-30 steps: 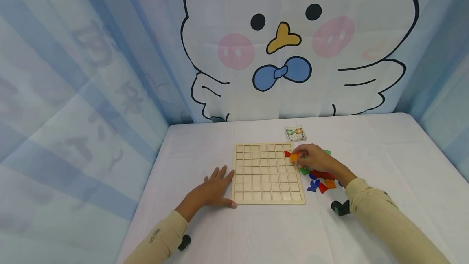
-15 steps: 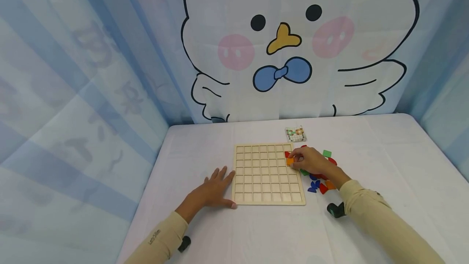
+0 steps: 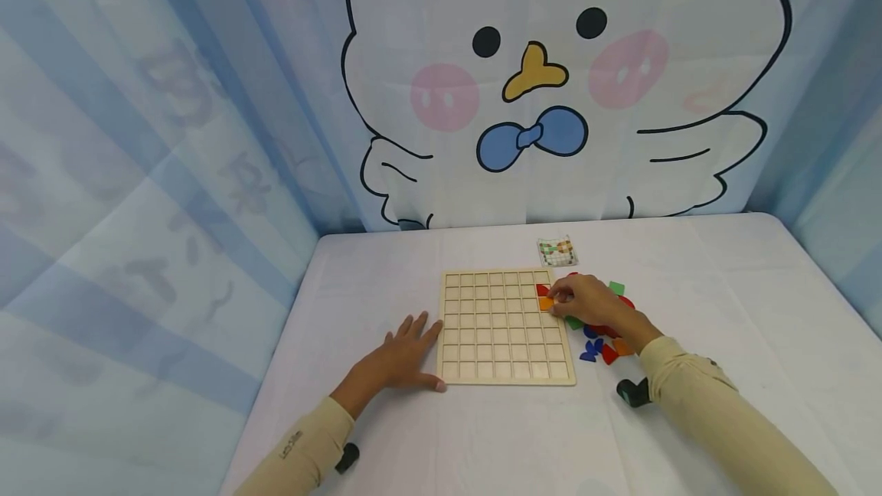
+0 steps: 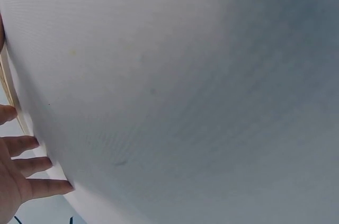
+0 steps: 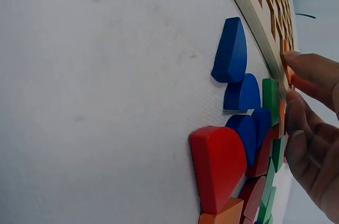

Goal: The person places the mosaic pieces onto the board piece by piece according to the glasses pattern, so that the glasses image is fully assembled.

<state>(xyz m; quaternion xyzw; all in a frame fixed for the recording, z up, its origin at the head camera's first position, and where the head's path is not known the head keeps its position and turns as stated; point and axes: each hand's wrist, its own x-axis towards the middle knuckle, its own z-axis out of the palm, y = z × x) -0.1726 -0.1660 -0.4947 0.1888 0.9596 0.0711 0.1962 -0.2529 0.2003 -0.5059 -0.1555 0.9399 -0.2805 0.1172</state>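
Note:
A pale wooden grid board (image 3: 492, 336) lies on the table. My left hand (image 3: 408, 354) rests with fingers spread at its left edge. In the left wrist view the fingers (image 4: 33, 167) stretch out straight along the edge. My right hand (image 3: 586, 301) is over the board's right rim, its fingertips pinching an orange square block (image 3: 545, 303) in a right-hand cell. One fingertip lies on the orange edge in the right wrist view. Directly above that cell, a red rounded block (image 3: 542, 290) sits in the grid.
Loose blocks lie right of the board, partly hidden under the right hand: a red fan-shaped one (image 5: 217, 168), several blue ones (image 5: 231, 52) and green ones (image 5: 270, 97). A small patterned card (image 3: 556, 252) lies behind the board. A printed curtain (image 3: 441, 174) hangs behind the table.
My right hand has moved left and slightly down with the orange square block, from above the rim into a cell below the red block. During the last half second it barely moves. My left hand stays put.

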